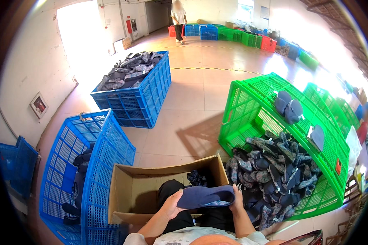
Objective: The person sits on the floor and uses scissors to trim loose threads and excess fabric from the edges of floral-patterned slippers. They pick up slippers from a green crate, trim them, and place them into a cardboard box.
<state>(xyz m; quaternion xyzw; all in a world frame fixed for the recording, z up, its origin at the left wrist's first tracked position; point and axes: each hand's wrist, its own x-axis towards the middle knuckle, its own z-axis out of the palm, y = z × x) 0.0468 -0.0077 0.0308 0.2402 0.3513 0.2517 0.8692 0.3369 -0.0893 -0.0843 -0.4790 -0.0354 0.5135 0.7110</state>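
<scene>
A navy cloth slipper (198,197) with a patterned lining is held level between my two hands, above my lap. My left hand (171,205) grips its left end, thumb on top. At the other end my right hand (236,199) is closed on the slipper's edge. A small shiny pointed tip (239,186) sticks up by the right fingers; its kind is too small to tell. Under and beyond the slipper stands an open cardboard box (163,166), with a dark bundle (196,178) in its far right corner.
On my right, a tipped green crate (229,118) spills a heap of patterned slippers (274,171). Dark items lie in a tilted blue crate (106,155) on my left. Farther off, another blue crate (131,107) is piled full. A person (178,18) stands near a far row of crates.
</scene>
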